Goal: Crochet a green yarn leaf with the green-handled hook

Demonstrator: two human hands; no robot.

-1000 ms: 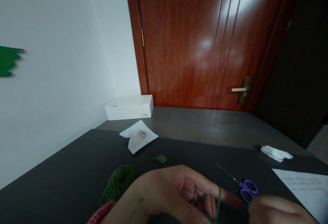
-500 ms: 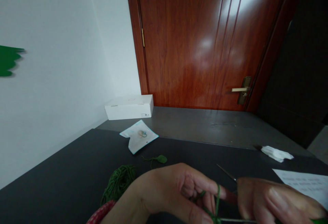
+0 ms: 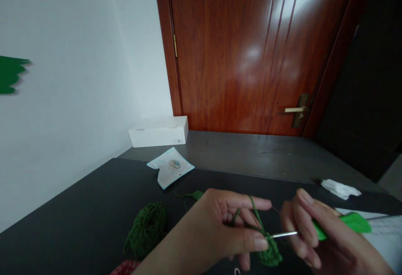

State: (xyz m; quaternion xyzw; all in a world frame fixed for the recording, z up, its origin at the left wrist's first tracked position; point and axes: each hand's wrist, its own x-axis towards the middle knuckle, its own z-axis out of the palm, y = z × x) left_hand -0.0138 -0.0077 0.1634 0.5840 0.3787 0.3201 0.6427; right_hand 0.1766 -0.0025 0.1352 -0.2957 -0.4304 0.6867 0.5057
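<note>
Between the thumb and fingers of my left hand (image 3: 232,224) is a small piece of dark green crochet work (image 3: 270,252). A strand of green yarn (image 3: 256,212) loops over its stretched index finger. My right hand (image 3: 317,233) is closed around a crochet hook (image 3: 354,222) with a bright green handle, and its metal shaft reaches to the top edge of the crochet piece. The hook's tip is hidden at the stitches. Left of my left wrist lies a ball of dark green yarn (image 3: 147,229). Just behind my left hand sits a small green crocheted leaf-like piece (image 3: 197,195), partly covered.
A white packet (image 3: 172,174) lies on the dark table (image 3: 78,220), with a white box (image 3: 158,132) behind it by the wall. At right are a crumpled white tissue or wrapper (image 3: 341,189) and a printed sheet (image 3: 386,229). A pinkish looped item (image 3: 237,271) shows at the bottom edge.
Both hands have risen in view, bringing the crochet piece into sight. My right hand has turned, so the hook's green handle now shows. My left hand now covers part of the small leaf-like piece.
</note>
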